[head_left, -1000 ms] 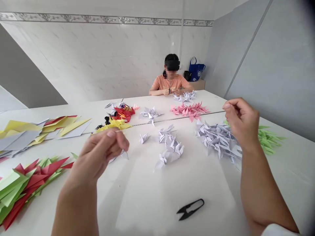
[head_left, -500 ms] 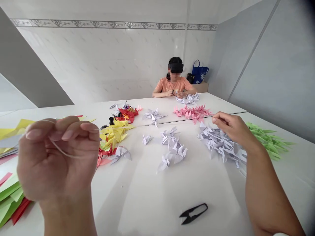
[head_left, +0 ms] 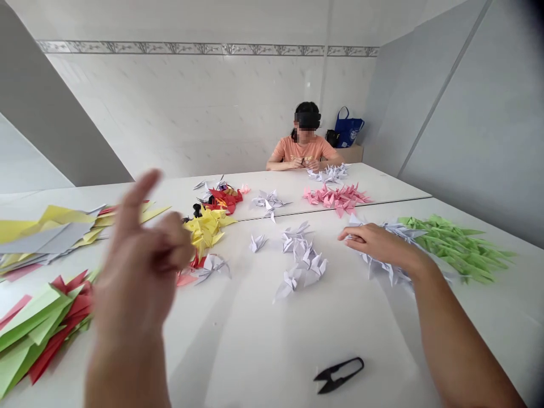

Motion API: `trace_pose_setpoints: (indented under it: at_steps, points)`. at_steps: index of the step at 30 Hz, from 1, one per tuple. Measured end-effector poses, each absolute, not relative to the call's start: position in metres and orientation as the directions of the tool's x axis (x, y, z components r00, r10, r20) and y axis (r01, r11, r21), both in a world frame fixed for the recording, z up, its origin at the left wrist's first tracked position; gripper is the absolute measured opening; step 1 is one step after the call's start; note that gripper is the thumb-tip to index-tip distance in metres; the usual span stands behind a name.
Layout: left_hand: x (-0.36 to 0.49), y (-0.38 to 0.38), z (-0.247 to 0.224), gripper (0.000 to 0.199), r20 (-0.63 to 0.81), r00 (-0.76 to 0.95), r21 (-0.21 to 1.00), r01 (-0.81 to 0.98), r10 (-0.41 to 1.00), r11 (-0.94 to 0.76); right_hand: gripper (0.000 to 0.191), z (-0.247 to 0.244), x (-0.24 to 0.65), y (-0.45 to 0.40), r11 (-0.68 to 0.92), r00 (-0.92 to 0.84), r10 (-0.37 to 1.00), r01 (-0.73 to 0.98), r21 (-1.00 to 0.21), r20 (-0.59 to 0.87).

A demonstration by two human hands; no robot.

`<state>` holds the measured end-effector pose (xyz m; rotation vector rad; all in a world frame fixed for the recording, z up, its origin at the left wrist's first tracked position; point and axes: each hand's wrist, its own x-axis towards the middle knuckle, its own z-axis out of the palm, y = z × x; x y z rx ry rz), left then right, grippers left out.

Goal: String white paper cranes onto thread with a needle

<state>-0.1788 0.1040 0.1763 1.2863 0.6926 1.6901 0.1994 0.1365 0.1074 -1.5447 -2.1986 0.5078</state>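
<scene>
Hands being held well apart. Right hand (head_left: 374,241) being rested on white origami crane pile (head_left: 385,267) on white table (head_left: 255,334); blurred left hand (head_left: 140,260) being held up, grip unclear. Crane handling apparently in progress; lifting one crane seemingly being called for next.

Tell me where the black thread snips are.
In the head view, the black thread snips lie on the white table near the bottom edge, right of centre, below the white paper cranes and left of the right forearm.
</scene>
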Motion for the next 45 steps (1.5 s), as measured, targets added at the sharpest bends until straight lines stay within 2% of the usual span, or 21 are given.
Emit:
trace_pose_setpoints:
  at_steps: [2,4,7,11,18,23,25,29,33,38,41,45]
  points:
    - [-0.150,0.104,0.167,0.066,0.430,0.200,0.900,-0.180,0.881,-0.398,0.028,0.112,0.183,0.130,0.313,-0.295,0.948,0.775,-0.549,0.123]
    - [-0.128,0.101,0.156,0.062,0.283,0.406,0.956,-0.044,0.869,-0.291,0.032,0.115,0.162,0.121,0.336,-0.335,0.933,0.689,-0.642,0.130]
    - [-0.111,0.095,0.144,0.058,0.154,0.563,0.970,0.068,0.812,-0.232,0.032,0.114,0.128,0.106,0.412,-0.447,0.872,0.447,-0.794,0.201]
    - [-0.104,0.089,0.136,0.056,0.174,0.570,0.950,0.118,0.803,-0.289,0.030,0.106,0.095,0.092,0.414,-0.383,0.865,0.183,-0.892,0.323]
    - [-0.100,0.086,0.133,0.056,0.179,0.579,0.855,0.308,0.796,-0.417,0.027,0.106,0.085,0.085,0.284,-0.125,0.953,0.059,-0.957,0.275]
    - [-0.094,0.086,0.131,0.056,0.195,0.598,0.793,0.370,0.777,-0.484,0.025,0.109,0.083,0.083,0.300,-0.083,0.949,-0.067,-0.952,0.305]
    - [-0.091,0.088,0.129,0.049,0.212,0.552,0.810,0.363,0.806,-0.462,0.022,0.109,0.084,0.083,0.317,-0.070,0.944,-0.086,-0.944,0.323]
    - [-0.089,0.094,0.124,0.015,0.227,0.468,0.848,0.336,0.854,-0.410,0.018,0.110,0.087,0.083,0.368,-0.024,0.929,-0.061,-0.928,0.370]
    - [-0.091,0.097,0.123,0.025,0.196,0.455,0.859,0.348,0.869,-0.376,0.018,0.110,0.088,0.084,0.391,-0.002,0.920,-0.023,-0.920,0.391]
    - [-0.090,0.095,0.128,0.027,0.164,0.469,0.876,0.334,0.868,-0.347,0.020,0.110,0.085,0.084,0.396,-0.022,0.918,0.003,-0.918,0.396]
    - [-0.087,0.095,0.129,0.022,0.163,0.522,0.935,0.189,0.837,-0.300,0.022,0.109,0.083,0.083,0.410,-0.045,0.911,-0.013,-0.912,0.410]
    - [-0.085,0.098,0.124,0.024,0.037,0.598,0.999,-0.008,0.801,-0.040,0.021,0.108,0.083,0.083,0.407,-0.039,0.912,-0.011,-0.913,0.407]
